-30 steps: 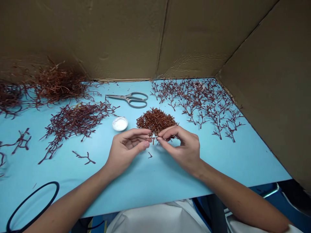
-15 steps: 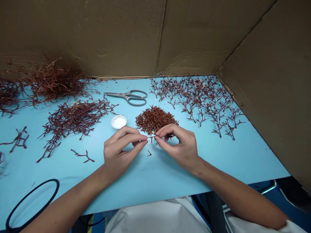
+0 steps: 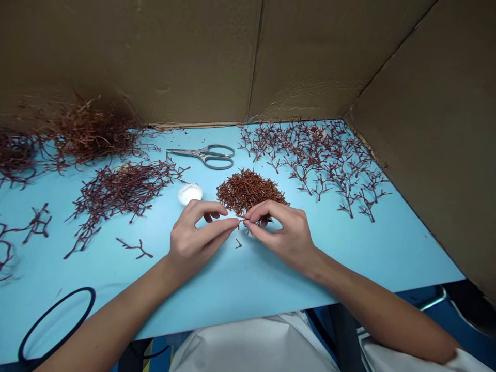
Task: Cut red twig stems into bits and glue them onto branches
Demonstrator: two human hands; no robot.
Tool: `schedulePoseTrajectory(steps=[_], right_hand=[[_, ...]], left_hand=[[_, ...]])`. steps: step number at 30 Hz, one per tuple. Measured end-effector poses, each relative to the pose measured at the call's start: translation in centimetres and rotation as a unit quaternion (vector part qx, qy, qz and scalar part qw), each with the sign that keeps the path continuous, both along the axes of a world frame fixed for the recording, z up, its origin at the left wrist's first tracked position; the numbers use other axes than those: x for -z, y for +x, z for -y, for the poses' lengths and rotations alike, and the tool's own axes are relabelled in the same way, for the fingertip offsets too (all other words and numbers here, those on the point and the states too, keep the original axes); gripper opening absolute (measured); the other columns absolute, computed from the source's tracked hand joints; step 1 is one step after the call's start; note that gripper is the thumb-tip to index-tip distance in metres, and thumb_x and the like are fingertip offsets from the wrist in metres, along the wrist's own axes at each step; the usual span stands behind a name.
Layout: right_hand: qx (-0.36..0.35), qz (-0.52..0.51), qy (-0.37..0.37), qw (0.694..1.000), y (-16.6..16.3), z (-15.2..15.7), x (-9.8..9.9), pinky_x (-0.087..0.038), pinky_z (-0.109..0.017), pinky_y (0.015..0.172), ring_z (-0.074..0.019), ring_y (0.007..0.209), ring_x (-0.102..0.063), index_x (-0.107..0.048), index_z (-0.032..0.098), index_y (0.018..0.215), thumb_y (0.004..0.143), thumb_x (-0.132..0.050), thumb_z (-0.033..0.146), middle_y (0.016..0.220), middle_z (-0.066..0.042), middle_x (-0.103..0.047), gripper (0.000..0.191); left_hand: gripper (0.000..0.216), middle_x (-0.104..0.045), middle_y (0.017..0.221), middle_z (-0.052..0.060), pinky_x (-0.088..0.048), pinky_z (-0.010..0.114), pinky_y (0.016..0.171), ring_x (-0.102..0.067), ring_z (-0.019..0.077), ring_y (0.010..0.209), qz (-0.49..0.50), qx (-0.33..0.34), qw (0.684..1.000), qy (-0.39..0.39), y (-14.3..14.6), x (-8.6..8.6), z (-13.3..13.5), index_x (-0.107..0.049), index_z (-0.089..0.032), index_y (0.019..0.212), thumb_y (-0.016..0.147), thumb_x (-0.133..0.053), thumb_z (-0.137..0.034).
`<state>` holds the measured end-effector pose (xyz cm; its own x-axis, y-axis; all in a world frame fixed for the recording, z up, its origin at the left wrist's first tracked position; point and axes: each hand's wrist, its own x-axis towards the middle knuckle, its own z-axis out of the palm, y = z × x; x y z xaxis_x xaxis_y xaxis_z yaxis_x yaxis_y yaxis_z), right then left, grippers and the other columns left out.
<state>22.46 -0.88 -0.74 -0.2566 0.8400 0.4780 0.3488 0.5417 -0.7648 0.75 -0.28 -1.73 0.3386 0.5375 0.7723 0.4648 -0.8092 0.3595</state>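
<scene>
In front of me my right hand (image 3: 282, 227) is closed in a pinch on a small brown twig piece (image 3: 239, 225), mostly hidden by the fingertips. My left hand (image 3: 201, 227) meets it from the other side. Its thumb and one finger press together at the twig piece, while its upper finger is lifted away. Just behind both hands lies a heap of short brown twig pieces (image 3: 248, 191). One loose bit (image 3: 238, 243) rests on the table below the fingertips. A small white cup (image 3: 190, 194) with white contents stands behind my left hand.
Grey-handled scissors (image 3: 205, 155) lie beyond the cup. Branched twigs (image 3: 321, 150) spread at the right back; a twig pile (image 3: 120, 191) and tangled bundle (image 3: 91, 132) sit left. A single twig (image 3: 135, 248) and black loop (image 3: 58, 323) lie nearer. Cardboard walls (image 3: 302, 62) enclose the table.
My left hand has shifted slightly right, and its upper finger has lifted off the twig piece. The two hands' fingertips are closer together. The view has shifted slightly.
</scene>
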Motion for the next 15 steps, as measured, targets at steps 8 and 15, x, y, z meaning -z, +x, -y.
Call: schedulePoseTrajectory(steps=[8,15], right_hand=[[-0.005,-0.031,-0.049,0.998,0.00,-0.19,0.13,-0.056,-0.023,0.067,-0.0123,0.076,-0.073,-0.066,0.021,0.084,0.088,-0.077,0.009,0.086,0.000,-0.079,0.017],[0.002,-0.071,-0.130,0.989,-0.30,-0.02,-0.15,-0.056,-0.026,0.067,-0.0132,0.073,-0.071,-0.068,0.022,0.081,0.086,-0.080,0.014,0.084,0.000,-0.079,0.015]], left_hand=[[0.020,-0.069,0.095,0.005,-0.054,0.030,0.074,-0.062,0.0160,0.082,-0.006,0.016,1.000,-0.002,0.00,0.06,-0.16,-0.076,-0.017,0.104,0.090,-0.078,-0.003],[0.022,-0.069,0.095,0.004,-0.056,0.029,0.078,-0.066,0.0154,0.085,0.017,0.010,1.000,-0.009,0.06,0.43,-0.27,-0.075,-0.017,0.105,0.089,-0.079,-0.003]])
